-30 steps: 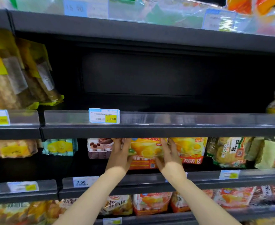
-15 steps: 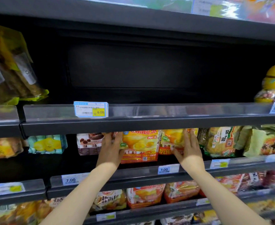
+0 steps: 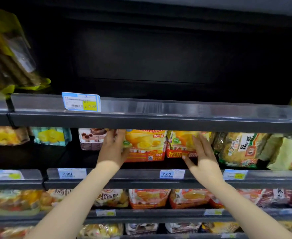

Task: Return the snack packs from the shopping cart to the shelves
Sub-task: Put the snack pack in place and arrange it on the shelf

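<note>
Two orange-and-yellow snack packs stand side by side on the middle shelf (image 3: 141, 175). My left hand (image 3: 113, 149) grips the left edge of the left orange pack (image 3: 146, 145), thumb in front of it. With straight fingers, my right hand (image 3: 202, 157) lies flat against the front of the right orange pack (image 3: 179, 144). The shopping cart is out of view.
A brown-and-white snack pack (image 3: 90, 139) stands just left of my left hand; green-and-yellow packs (image 3: 236, 149) crowd the right. The shelf above (image 3: 159, 109) carries a 6.00 tag (image 3: 81, 102) and a dark gap behind. Lower shelves hold several more packs.
My right hand has moved from the left pack's right edge onto the neighbouring pack. The left hand stays on the left pack. The view has shifted up and closer.
</note>
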Tool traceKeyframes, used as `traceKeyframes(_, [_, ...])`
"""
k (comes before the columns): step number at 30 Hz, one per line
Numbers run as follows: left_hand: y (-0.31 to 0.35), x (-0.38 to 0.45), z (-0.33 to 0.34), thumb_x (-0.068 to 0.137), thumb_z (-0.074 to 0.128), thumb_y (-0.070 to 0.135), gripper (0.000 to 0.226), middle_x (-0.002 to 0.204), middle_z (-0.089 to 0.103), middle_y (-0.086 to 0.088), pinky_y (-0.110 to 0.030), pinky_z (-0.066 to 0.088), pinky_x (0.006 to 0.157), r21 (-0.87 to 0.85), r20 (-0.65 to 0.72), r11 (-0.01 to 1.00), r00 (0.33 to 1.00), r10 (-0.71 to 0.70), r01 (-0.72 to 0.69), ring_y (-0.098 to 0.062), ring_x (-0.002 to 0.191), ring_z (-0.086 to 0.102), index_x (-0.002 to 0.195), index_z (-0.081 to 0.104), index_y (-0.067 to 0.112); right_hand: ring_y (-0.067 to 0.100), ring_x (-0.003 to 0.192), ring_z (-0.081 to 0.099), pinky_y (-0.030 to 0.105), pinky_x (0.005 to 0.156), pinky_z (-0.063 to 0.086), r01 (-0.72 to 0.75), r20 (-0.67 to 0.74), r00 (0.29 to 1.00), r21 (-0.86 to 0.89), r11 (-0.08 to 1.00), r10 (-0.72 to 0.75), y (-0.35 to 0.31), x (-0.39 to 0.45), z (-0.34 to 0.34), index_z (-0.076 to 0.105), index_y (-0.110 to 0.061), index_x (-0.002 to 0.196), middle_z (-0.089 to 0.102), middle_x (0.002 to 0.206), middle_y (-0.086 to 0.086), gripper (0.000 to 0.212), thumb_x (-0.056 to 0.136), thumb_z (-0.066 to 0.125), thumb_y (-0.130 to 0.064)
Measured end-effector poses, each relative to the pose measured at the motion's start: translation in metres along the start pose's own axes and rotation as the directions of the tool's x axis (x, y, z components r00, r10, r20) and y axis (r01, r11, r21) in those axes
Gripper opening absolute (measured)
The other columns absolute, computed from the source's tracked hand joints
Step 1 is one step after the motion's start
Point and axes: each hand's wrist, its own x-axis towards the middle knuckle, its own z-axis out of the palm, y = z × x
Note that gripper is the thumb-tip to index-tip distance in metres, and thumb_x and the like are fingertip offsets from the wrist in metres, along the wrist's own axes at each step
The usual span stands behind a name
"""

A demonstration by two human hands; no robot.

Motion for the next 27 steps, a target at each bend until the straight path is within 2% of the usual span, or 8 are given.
traceKeyframes(4, [-0.002, -0.02, 0.001, 0.085, 0.07, 0.03, 0.072, 0.154, 0.028, -0.019, -0.048, 0.041, 0.104, 0.077, -0.05, 0.994, 0.996, 0.076, -0.072, -0.041, 0.137, 0.035, 0.148, 0.037, 0.017, 0.01, 0.146, 0.006, 0.03, 0.116, 0.013, 0.167, 0.114, 0.979, 0.004, 0.986, -0.166, -0.009, -0.011, -0.008, 0.018, -0.032, 0.151, 0.011, 0.15, -0.02, 0.071, 0.091, 0.055, -0.047])
traceKeyframes(6, [-0.003, -0.036, -0.002, 0.082, 0.075, 0.031, 0.071, 0.148, 0.039, -0.019, -0.051, 0.044, 0.101, 0.113, -0.074, 0.991, 0.994, 0.079, -0.07, -0.042, 0.131, 0.042, 0.144, 0.044, 0.015, 0.011, 0.145, 0.012, 0.03, 0.116, 0.017, 0.263, 0.152, 0.952, 0.042, 0.964, -0.266, -0.018, -0.014, -0.01, 0.023, -0.03, 0.15, 0.021, 0.151, -0.016, 0.068, 0.091, 0.054, -0.047])
traceKeyframes(9, [0.002, -0.067, -0.012, 0.084, 0.072, 0.035, 0.066, 0.139, 0.049, -0.014, -0.047, 0.045, 0.101, 0.181, -0.063, 0.981, 0.994, 0.085, -0.072, -0.034, 0.126, 0.045, 0.141, 0.048, 0.014, 0.019, 0.133, 0.037, 0.029, 0.105, 0.031, 0.35, 0.239, 0.9, 0.104, 0.931, -0.365, -0.036, -0.02, -0.009, 0.035, -0.027, 0.146, 0.045, 0.141, -0.006, 0.059, 0.092, 0.054, -0.043])
traceKeyframes(11, [0.0, -0.094, -0.018, 0.085, 0.07, 0.032, 0.062, 0.139, 0.049, -0.012, -0.045, 0.043, 0.102, 0.214, -0.054, 0.971, 0.991, 0.124, -0.11, -0.031, 0.126, 0.047, 0.139, 0.049, 0.012, 0.019, 0.126, 0.042, 0.027, 0.098, 0.032, 0.386, 0.291, 0.859, 0.17, 0.907, -0.421, -0.049, -0.025, -0.001, 0.039, -0.028, 0.144, 0.048, 0.137, -0.006, 0.054, 0.094, 0.053, -0.043])
traceKeyframes(13, [-0.005, -0.123, -0.025, 0.089, 0.066, 0.033, 0.057, 0.142, 0.049, -0.013, -0.043, 0.043, 0.102, 0.238, -0.052, 0.966, 0.991, 0.12, -0.104, -0.03, 0.125, 0.049, 0.139, 0.05, 0.01, 0.02, 0.129, 0.041, 0.034, 0.104, 0.034, 0.462, 0.286, 0.806, 0.242, 0.853, -0.518, -0.062, -0.032, 0.012, 0.044, -0.025, 0.142, 0.047, 0.141, -0.002, 0.052, 0.094, 0.055, -0.04])
traceKeyframes(17, [-0.021, -0.19, -0.037, 0.094, 0.051, 0.04, 0.053, 0.134, 0.055, -0.013, -0.042, 0.048, 0.098, 0.264, -0.042, 0.964, 0.999, 0.023, -0.011, -0.029, 0.119, 0.054, 0.134, 0.054, 0.005, 0.019, 0.135, 0.037, 0.04, 0.112, 0.031, 0.599, 0.277, 0.657, 0.373, 0.708, -0.701, -0.094, -0.058, 0.047, 0.049, -0.021, 0.138, 0.048, 0.142, 0.001, 0.053, 0.09, 0.053, -0.043])
traceKeyframes(21, [-0.037, -0.261, -0.055, 0.089, 0.056, 0.034, 0.047, 0.125, 0.061, -0.011, -0.042, 0.048, 0.094, 0.31, -0.118, 0.944, 0.99, -0.079, 0.113, -0.028, 0.114, 0.057, 0.126, 0.061, 0.005, 0.023, 0.132, 0.042, 0.042, 0.112, 0.032, 0.686, 0.235, 0.446, 0.531, 0.498, -0.864, -0.142, -0.092, 0.068, 0.051, -0.02, 0.134, 0.051, 0.137, 0.003, 0.049, 0.092, 0.048, -0.044])
traceKeyframes(27, [-0.068, -0.369, -0.099, 0.088, 0.058, 0.034, 0.044, 0.125, 0.06, -0.007, -0.039, 0.046, 0.091, 0.436, -0.247, 0.82, 0.925, -0.287, 0.371, -0.029, 0.11, 0.057, 0.128, 0.056, 0.015, 0.023, 0.131, 0.042, 0.045, 0.109, 0.036, 0.677, 0.181, 0.161, 0.695, 0.242, -0.97, -0.238, -0.139, 0.104, 0.05, -0.02, 0.134, 0.05, 0.136, 0.002, 0.047, 0.093, 0.049, -0.042])
